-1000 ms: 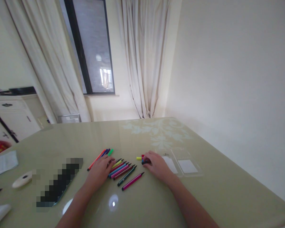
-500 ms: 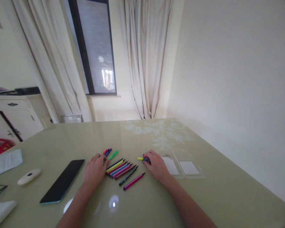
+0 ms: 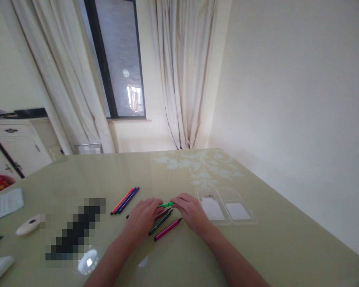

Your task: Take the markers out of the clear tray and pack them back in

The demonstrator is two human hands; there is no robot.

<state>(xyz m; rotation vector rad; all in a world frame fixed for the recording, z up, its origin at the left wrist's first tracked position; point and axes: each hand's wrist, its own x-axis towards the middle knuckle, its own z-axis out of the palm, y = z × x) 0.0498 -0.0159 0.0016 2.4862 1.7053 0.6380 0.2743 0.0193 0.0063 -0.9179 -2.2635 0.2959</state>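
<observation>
A bright green felt-tip pen [image 3: 165, 205] spans the gap between my two hands. My left hand [image 3: 142, 218] is closed on its left end, and the fingers of my right hand [image 3: 189, 209] pinch its right end. Whether my right fingers also hold caps is hidden. Under and beside my left hand lies a row of pens, mostly covered; a dark green pen [image 3: 160, 222] and a magenta pen [image 3: 168, 230] show, with narrow dark tips. Farther left, an orange pen [image 3: 121, 201] lies alongside dark blue pens [image 3: 128, 200].
A clear plastic case [image 3: 251, 213] with white cards lies right of my right hand. To the left are a pixelated dark phone [image 3: 77, 227], a white oval object [image 3: 28, 225], a round shiny object [image 3: 88, 261] and a pale sheet [image 3: 6, 204]. The wall borders the table's right side.
My left hand has moved right, over the row of pens, bringing the green pen to my right hand. My right hand has shifted slightly left; the yellow and blue pieces at its fingertips no longer show.
</observation>
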